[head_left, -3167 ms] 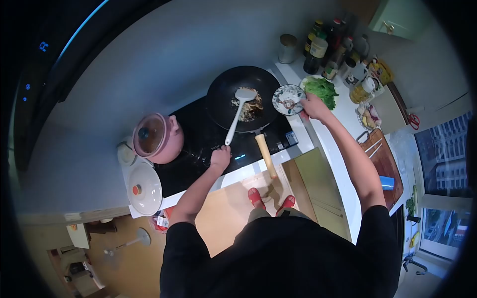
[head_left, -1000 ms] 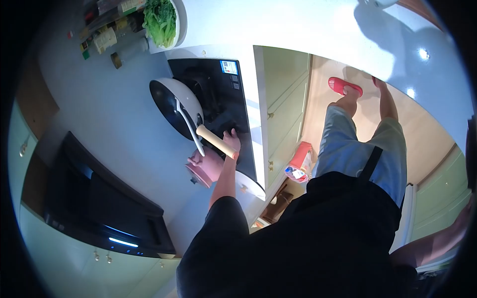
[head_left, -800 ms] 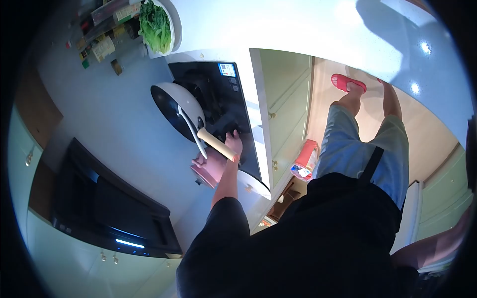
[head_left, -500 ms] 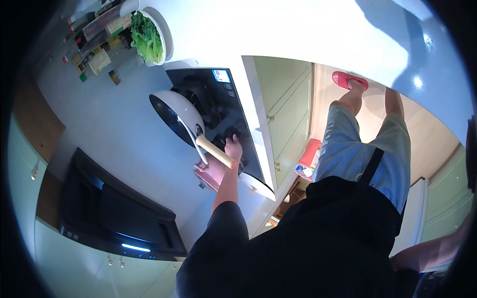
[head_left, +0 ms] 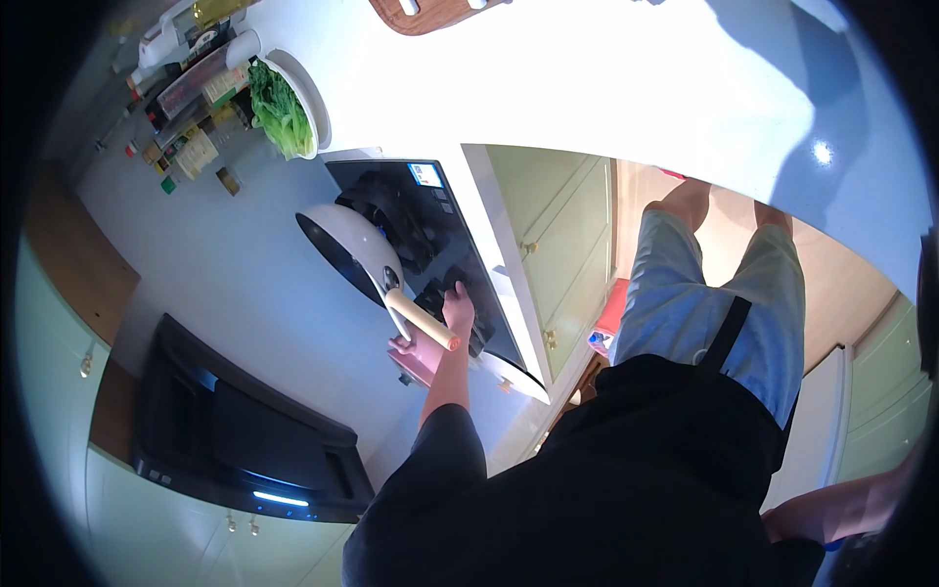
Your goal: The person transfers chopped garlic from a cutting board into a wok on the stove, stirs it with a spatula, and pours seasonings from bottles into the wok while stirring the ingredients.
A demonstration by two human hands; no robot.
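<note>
My left hand (head_left: 458,305) is closed at the black cooktop (head_left: 452,235), fingers curled against a dark part I cannot make out. Beside it a white wok (head_left: 362,240) with a dark inside leans over the far side of the cooktop. Its pale wooden handle (head_left: 419,317) crosses in front of my left wrist. A slim, pale rod (head_left: 401,323) lies along the handle. The pinkish shape (head_left: 416,354) next to my wrist is unclear. Of my right arm only the forearm (head_left: 861,504) shows at lower right; the hand is out of sight.
A white bowl (head_left: 315,108) of leafy greens stands beside the cooktop, near several bottles and packets (head_left: 191,103). A range hood (head_left: 264,430) hangs at lower left. A wooden board (head_left: 430,18) lies on the white counter (head_left: 587,78). Green cabinets (head_left: 548,225) sit below the cooktop.
The whole view has shifted, so the cooktop and hood appear lower and the wooden board has come in at the top. My left hand stays at nearly the same spot on the cooktop.
</note>
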